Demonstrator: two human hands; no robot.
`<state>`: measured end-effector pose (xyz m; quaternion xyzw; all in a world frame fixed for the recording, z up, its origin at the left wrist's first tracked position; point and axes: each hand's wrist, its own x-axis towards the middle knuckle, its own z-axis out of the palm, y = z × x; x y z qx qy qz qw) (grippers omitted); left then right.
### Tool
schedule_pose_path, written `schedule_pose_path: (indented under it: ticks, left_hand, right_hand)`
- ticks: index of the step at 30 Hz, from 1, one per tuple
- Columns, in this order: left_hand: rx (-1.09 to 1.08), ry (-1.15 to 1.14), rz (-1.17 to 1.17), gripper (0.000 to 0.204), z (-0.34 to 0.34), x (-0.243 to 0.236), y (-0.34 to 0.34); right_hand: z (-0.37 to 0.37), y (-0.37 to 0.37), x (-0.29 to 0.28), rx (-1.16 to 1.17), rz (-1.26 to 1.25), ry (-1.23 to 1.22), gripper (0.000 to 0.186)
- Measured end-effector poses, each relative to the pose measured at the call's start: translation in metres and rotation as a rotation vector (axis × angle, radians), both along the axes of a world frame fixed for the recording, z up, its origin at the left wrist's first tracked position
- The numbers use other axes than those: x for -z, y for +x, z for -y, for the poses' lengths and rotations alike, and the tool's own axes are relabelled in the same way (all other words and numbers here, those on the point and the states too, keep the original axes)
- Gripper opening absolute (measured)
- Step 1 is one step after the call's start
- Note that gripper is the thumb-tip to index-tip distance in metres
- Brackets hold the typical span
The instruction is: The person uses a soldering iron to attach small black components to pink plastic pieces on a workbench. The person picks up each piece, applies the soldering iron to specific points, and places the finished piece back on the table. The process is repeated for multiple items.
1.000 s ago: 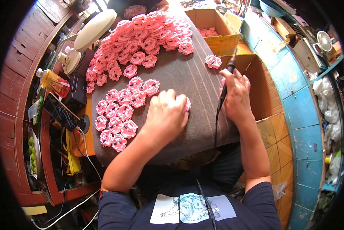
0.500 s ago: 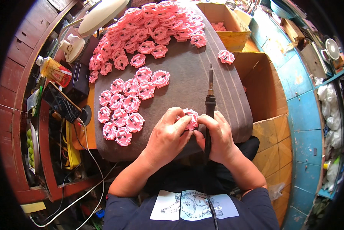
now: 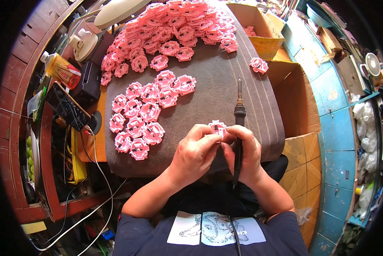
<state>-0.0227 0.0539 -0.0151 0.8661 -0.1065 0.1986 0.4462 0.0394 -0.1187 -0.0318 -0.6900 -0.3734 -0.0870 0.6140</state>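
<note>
My right hand (image 3: pixel 247 153) is closed around a black-handled soldering iron (image 3: pixel 239 128), whose metal tip points away from me. Its thumb and forefinger also come together close to my left fingertips. With bent, pinching fingers, my left hand (image 3: pixel 193 149) holds a pink plastic part (image 3: pixel 217 127) near the front of the padded board. Black and metal bits show in the part's middle. Anything small between the fingertips is hidden. Left of my hands lies a loose group of similar pink parts (image 3: pixel 150 112), laid flat with dark pieces in their centres.
A large heap of pink parts (image 3: pixel 170 32) covers the far end of the grey-brown board (image 3: pixel 212 91). One single pink part (image 3: pixel 258 65) lies at its right edge. Cardboard boxes (image 3: pixel 300 98) stand to the right. A phone (image 3: pixel 67 106), bottle (image 3: pixel 61 72) and lamp (image 3: pixel 119 13) are left.
The view has shifted slightly. My left thumb and fingers have drawn back toward me, baring more of the pink part. The soldering iron stays in my right hand.
</note>
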Motion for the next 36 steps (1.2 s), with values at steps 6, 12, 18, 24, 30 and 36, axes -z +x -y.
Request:
schedule_pose_path:
  ticks: [6,12,18,24,30,36]
  left_hand:
    - [0.025,0.019,-0.008,0.024,-0.005,-0.004,0.009]
    - [0.016,0.059,-0.019,0.019,-0.007,-0.005,0.011]
    - [-0.011,0.011,-0.035,0.016,-0.005,-0.004,0.01]
    - [-0.03,-0.023,-0.06,0.016,-0.003,-0.008,0.009]
    - [-0.042,0.047,-0.066,0.019,-0.002,-0.006,0.009]
    - [-0.04,0.079,-0.049,0.016,-0.003,-0.008,0.009]
  right_hand:
    - [0.001,0.0,0.006,0.042,-0.029,-0.027,0.046]
    - [0.004,0.001,0.001,0.098,0.397,0.017,0.051]
    - [0.003,-0.004,0.008,0.128,0.411,-0.144,0.05]
    - [0.004,-0.004,0.008,0.145,0.401,-0.164,0.049]
    - [0.01,-0.001,0.005,0.129,0.391,-0.089,0.04]
    - [0.042,-0.007,-0.011,0.132,0.364,-0.111,0.051]
